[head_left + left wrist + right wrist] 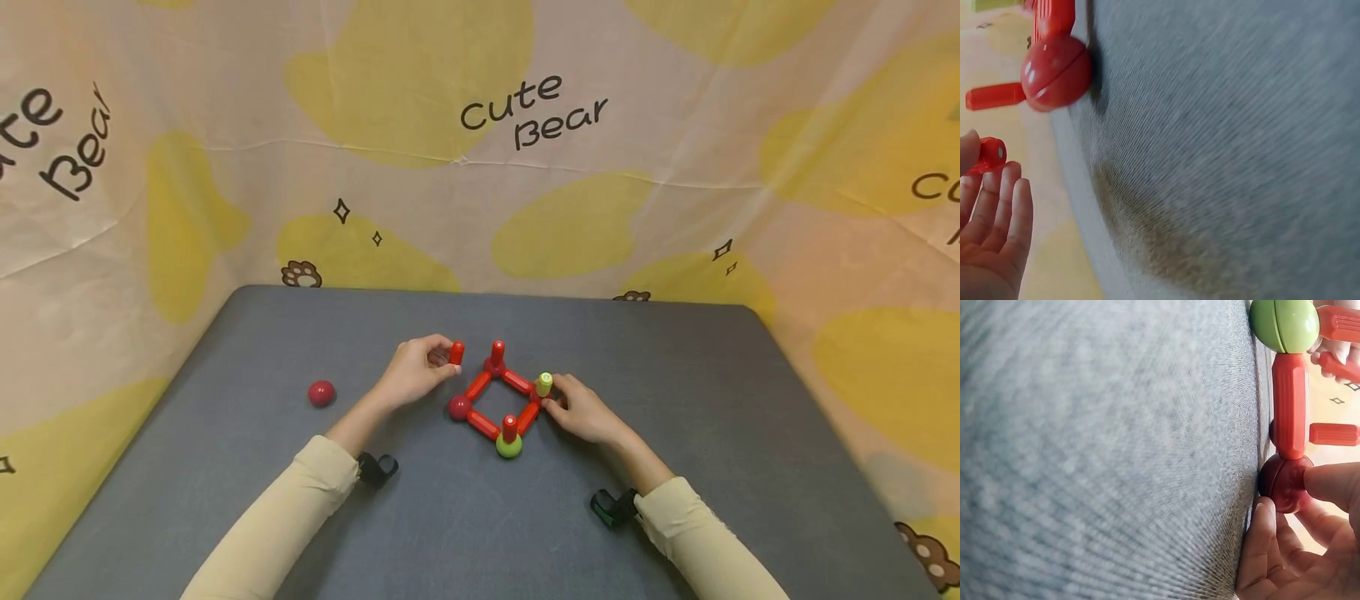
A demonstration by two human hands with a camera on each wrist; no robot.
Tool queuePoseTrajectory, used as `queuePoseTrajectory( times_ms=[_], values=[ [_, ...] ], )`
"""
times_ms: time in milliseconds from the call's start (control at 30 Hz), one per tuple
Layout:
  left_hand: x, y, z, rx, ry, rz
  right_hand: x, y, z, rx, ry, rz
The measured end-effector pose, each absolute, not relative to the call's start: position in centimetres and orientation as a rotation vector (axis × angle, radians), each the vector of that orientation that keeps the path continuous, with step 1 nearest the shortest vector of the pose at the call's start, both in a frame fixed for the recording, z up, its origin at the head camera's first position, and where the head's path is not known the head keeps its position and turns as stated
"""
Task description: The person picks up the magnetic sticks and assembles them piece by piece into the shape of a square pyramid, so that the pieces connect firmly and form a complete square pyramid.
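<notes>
Between thumb and fingers, my left hand [414, 368] holds a red rod [457, 353] upright, left of a diamond of red rods joined by balls on the table. My right hand [591, 414] pinches the dark red ball [1285, 482] at the diamond's right corner, where a yellow-green rod [544, 384] stands. The near corner is a green ball [508, 447] with a red upright rod [510, 428] on it. Another red upright rod [498, 352] stands on the far corner's red ball [492, 367]. The left corner's red ball [459, 407] bears no upright rod.
A loose red ball [322, 393] lies on the grey table [480, 533], left of the left forearm. Patterned cloth [420, 208] hangs behind the table and at its sides. Each wrist wears a black camera mount, such as the left one [377, 469].
</notes>
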State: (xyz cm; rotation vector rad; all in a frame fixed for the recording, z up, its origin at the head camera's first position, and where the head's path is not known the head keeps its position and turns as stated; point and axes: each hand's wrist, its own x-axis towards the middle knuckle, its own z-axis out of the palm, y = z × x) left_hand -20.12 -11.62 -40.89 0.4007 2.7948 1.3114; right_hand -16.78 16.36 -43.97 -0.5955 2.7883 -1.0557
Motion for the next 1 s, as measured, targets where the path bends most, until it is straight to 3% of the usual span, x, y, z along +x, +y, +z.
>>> queuePoseTrajectory(
  times_ms=[433,1000],
  values=[
    [-17.1,-11.3,-42.0,0.458,2.723,1.384,-16.6,16.3,-43.8,-0.586,2.787,-1.053],
    [-16.5,-11.2,-42.4,0.492,2.695,1.387,-16.7,16.3,-44.0,-0.592,2.794,-1.048]
  ],
)
